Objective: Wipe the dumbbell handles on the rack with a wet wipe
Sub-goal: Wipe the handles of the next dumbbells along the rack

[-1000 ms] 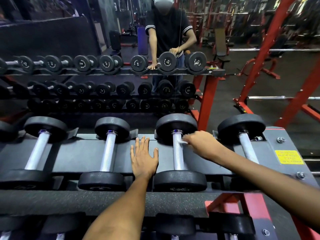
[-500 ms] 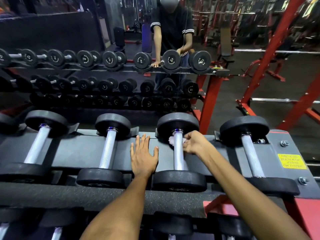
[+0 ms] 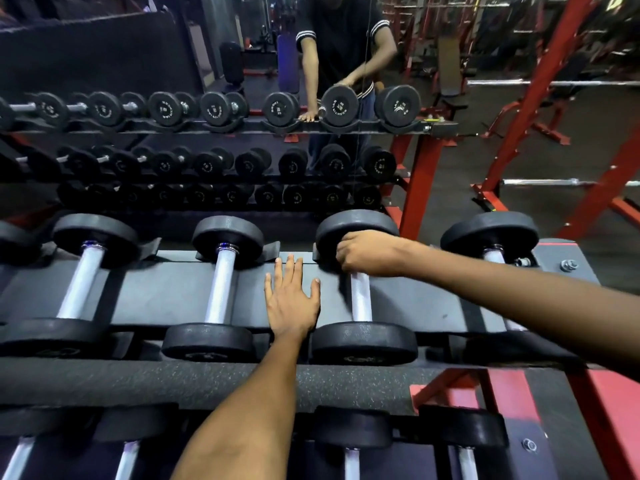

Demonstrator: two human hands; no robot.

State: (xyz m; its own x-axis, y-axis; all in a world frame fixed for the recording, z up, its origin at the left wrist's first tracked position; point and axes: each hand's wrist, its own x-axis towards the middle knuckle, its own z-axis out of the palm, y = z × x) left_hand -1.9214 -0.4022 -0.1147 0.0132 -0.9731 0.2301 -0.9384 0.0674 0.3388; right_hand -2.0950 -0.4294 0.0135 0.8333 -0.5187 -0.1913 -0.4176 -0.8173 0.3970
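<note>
Several dumbbells with black ends and silver handles lie across the dark rack (image 3: 173, 292). My right hand (image 3: 369, 252) is curled round the far end of the third dumbbell's handle (image 3: 360, 301), just under its far weight (image 3: 356, 226). The wet wipe is hidden inside that hand. My left hand (image 3: 291, 299) rests flat, fingers spread, on the rack plate between the second handle (image 3: 220, 289) and the third. The first handle (image 3: 81, 284) and the fourth dumbbell (image 3: 491, 233) stand untouched; my right forearm crosses over the fourth handle.
A lower tier of dumbbells (image 3: 351, 431) sits below the padded front bar. A mirror ahead reflects the rack and a person's torso. Red frame posts (image 3: 420, 181) and gym machines stand to the right.
My right hand has slid up the third handle to its far end and closed over it, hiding the white wipe. My left hand stays flat on the rack. The camera tilted slightly.
</note>
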